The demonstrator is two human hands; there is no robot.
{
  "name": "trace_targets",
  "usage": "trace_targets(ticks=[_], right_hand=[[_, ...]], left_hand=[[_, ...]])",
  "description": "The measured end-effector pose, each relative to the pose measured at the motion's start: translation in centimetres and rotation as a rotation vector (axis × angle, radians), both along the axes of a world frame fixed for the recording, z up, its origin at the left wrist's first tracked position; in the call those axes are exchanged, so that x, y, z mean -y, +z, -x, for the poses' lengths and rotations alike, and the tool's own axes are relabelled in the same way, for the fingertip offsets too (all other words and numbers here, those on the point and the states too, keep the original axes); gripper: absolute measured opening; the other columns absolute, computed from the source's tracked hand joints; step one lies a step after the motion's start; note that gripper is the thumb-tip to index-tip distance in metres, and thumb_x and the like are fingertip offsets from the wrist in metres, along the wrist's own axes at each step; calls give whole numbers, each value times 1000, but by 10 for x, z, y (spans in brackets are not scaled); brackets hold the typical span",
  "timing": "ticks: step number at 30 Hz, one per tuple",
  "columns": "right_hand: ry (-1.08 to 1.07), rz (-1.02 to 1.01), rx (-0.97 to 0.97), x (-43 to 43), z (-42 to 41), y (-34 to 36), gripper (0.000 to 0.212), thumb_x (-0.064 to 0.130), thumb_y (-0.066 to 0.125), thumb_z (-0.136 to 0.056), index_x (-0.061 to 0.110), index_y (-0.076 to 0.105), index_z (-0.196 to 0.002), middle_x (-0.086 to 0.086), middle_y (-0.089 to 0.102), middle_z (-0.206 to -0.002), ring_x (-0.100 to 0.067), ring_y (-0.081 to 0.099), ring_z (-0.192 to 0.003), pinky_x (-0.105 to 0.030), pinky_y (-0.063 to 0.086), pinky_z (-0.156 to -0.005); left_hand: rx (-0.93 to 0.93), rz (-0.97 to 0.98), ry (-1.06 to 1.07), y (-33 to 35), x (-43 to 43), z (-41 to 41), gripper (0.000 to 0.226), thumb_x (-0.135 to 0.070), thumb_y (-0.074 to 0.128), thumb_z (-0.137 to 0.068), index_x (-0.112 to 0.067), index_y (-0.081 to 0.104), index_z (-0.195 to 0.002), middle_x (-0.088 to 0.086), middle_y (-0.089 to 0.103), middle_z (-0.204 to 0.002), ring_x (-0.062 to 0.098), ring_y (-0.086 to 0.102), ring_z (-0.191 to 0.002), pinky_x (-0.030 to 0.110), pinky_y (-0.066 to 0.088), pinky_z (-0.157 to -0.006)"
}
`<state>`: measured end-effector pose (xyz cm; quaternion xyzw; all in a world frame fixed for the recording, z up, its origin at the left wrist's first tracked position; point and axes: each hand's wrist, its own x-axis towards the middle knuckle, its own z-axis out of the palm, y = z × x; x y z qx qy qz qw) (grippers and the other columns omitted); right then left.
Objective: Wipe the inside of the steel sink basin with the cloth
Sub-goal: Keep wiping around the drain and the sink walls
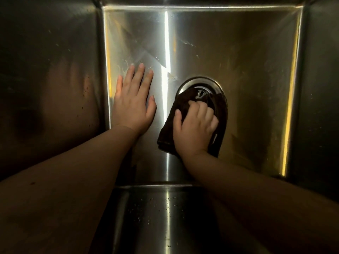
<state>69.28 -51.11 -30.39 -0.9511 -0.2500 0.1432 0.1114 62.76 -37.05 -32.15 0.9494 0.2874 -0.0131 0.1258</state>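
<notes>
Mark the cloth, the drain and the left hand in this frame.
cloth [167, 134]: head view, on the dark fold along its left side.
drain [200, 92]: head view, on the strainer part left uncovered.
left hand [131, 107]: head view, on the back of the hand.

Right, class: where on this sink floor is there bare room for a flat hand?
Bare: the broad patch between drain and right wall, and the strip below the far wall. Crowded: centre, where the left hand lies flat beside the right hand gripping the cloth over the drain.
</notes>
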Motion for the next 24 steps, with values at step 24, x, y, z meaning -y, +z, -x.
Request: trace_targets(ticks=[24], right_hand=[[442, -64, -152, 18, -40, 12, 66, 43, 52, -91, 12, 33, -146, -13, 45, -136, -29, 41, -123, -42, 31, -101]], left_hand=[[19, 14, 0, 1, 0, 1, 54, -22, 38, -94, -12, 32, -147, 10, 26, -155, 28, 17, -144, 44, 9, -117]])
